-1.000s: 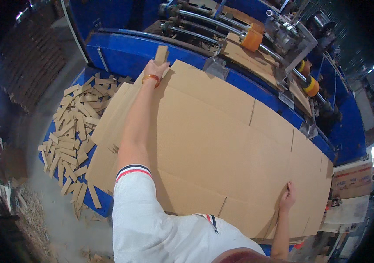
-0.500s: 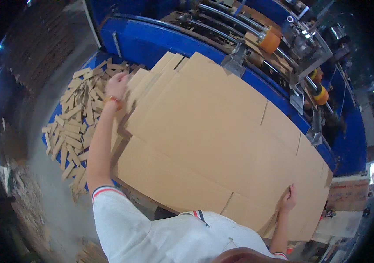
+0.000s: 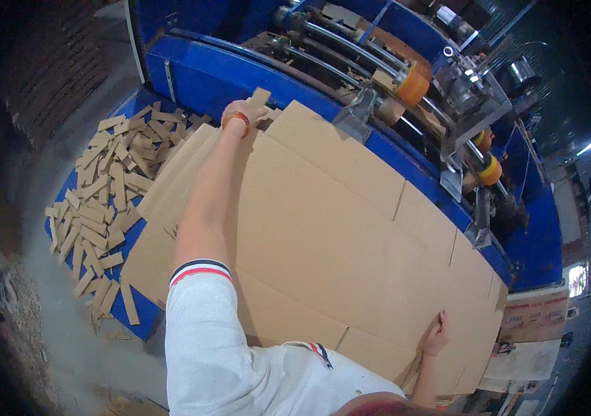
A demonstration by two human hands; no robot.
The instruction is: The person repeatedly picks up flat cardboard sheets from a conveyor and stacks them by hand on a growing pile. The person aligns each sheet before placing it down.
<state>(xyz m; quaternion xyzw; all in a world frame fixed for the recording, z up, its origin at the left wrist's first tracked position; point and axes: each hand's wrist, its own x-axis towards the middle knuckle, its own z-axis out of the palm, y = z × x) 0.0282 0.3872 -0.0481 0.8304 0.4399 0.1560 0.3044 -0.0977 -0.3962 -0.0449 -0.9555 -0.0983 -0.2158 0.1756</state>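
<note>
A large flat cardboard sheet (image 3: 337, 208) with slits and fold lines lies before me on top of other sheets. At its far left corner my left hand (image 3: 245, 112) is closed, and a small cardboard strip (image 3: 261, 97) sticks up from the fingers. My left forearm crosses over the layered sheets (image 3: 164, 201) that show at the left. Near the right end, my right hand (image 3: 437, 334) rests on the cardboard with its fingers curled. Whatever that hand may hold is hidden.
Loose cardboard strips (image 3: 101, 201) are heaped on a blue surface (image 3: 144, 305) at the left. Along the far side stands a blue machine (image 3: 240, 62) with metal shafts, orange rollers (image 3: 413, 84) and metal guides (image 3: 358, 114) close to the sheet's edge. Stacked cardboard (image 3: 534, 315) sits at the far right.
My left hand has moved right and away from me to the far corner, and a strip now shows in it. More of the lower sheets shows at the left. My right hand stays on the cardboard.
</note>
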